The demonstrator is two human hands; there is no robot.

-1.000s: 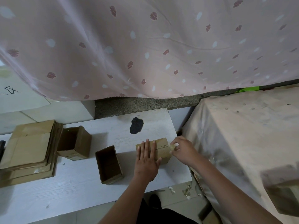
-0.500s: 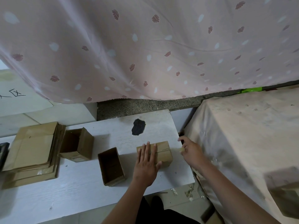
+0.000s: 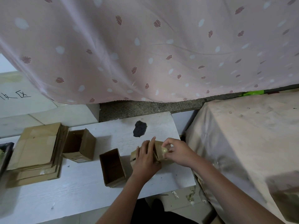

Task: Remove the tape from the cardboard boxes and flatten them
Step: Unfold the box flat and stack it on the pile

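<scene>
Left hand [image 3: 146, 157] flat on small box [image 3: 159, 151], right hand [image 3: 178, 151] apparently pinching tape [image 3: 165, 149]

**Two bare hands meet at centre frame**

The left hand [image 3: 146, 156] lies palm down, fingers straight and close together, pointing away from the body. The right hand [image 3: 179, 151] sits just beside it, fingers curled, fingertips pinched together. Both forearms reach in from below.
</scene>
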